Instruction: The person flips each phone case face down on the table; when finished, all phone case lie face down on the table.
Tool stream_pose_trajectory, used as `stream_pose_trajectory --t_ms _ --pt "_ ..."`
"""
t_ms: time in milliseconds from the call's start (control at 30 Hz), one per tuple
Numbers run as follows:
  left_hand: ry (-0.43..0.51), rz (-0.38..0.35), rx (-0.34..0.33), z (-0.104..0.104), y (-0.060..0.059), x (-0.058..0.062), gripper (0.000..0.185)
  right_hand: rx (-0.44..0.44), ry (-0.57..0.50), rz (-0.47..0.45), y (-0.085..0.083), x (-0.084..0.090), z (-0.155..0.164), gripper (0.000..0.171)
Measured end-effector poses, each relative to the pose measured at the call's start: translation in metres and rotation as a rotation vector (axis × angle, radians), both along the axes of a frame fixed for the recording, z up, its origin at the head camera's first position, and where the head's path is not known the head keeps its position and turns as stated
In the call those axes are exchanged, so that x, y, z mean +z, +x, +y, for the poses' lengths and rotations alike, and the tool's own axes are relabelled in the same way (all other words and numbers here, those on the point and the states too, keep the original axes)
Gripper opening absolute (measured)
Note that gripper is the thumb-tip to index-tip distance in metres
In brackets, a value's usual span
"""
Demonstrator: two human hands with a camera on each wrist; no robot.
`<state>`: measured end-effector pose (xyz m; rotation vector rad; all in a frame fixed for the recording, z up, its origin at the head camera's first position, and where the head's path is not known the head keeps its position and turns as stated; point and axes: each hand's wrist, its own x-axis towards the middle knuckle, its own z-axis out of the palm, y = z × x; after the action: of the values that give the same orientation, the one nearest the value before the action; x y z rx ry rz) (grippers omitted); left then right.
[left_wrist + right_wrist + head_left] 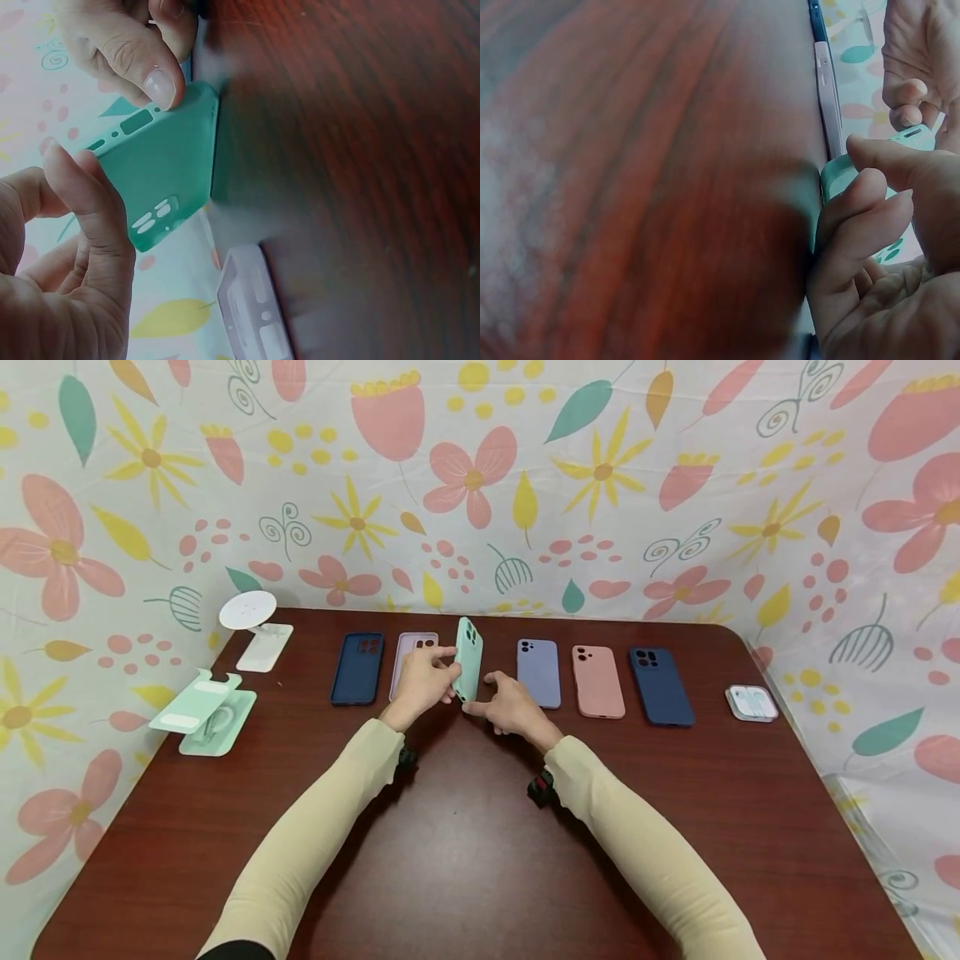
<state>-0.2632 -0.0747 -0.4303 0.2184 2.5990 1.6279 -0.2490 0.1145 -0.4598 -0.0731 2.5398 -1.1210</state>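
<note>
Head view. We have the mint phone case (468, 664) at centre frame, tipped up on a long side, lens holes high and outer face toward the right of the frame. The left hand (423, 678) pinches it between thumb and fingers; the right hand (513, 708) sets only its thumb to the near lower corner, the other fingers loose and apart from the case. A lilac case (408, 646) and a dark blue case (356, 668) lie on the counter (465, 860) left of it; to its right we note a periwinkle case (538, 672), a pink case (598, 681) and a navy case (662, 687).

Left wrist view. The mint case's hollow inner side shows, port end toward us; one long edge appears to touch the counter. The right thumb lies on the port-end corner.

Right wrist view. The right hand hides much of the case; the left fingers sit at its far edge, upper right of the frame.

We read the step as tilting the case, either way we cannot tell. If laying down, the next move calls for a steady pinch, the right thumb guiding that corner between lilac and periwinkle.
</note>
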Motion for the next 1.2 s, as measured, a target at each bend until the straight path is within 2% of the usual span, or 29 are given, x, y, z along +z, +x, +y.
stream_pose_trajectory --t_ms 400,767,1000,1200 --pt "-0.026 -0.026 0.009 0.001 -0.001 -0.009 0.041 -0.034 -0.006 0.003 0.0 0.0 0.002 0.079" --pt "-0.197 -0.17 -0.067 0.007 0.001 -0.01 0.072 -0.093 -0.025 -0.013 0.003 0.0 0.003 0.079" --pt "-0.193 -0.249 -0.087 0.01 0.0 -0.015 0.084 -0.116 -0.028 -0.012 0.006 0.001 0.004 0.08" --pt "-0.224 -0.265 -0.095 0.013 0.0 -0.015 0.085 -0.123 -0.018 -0.017 0.007 0.002 0.004 0.081"
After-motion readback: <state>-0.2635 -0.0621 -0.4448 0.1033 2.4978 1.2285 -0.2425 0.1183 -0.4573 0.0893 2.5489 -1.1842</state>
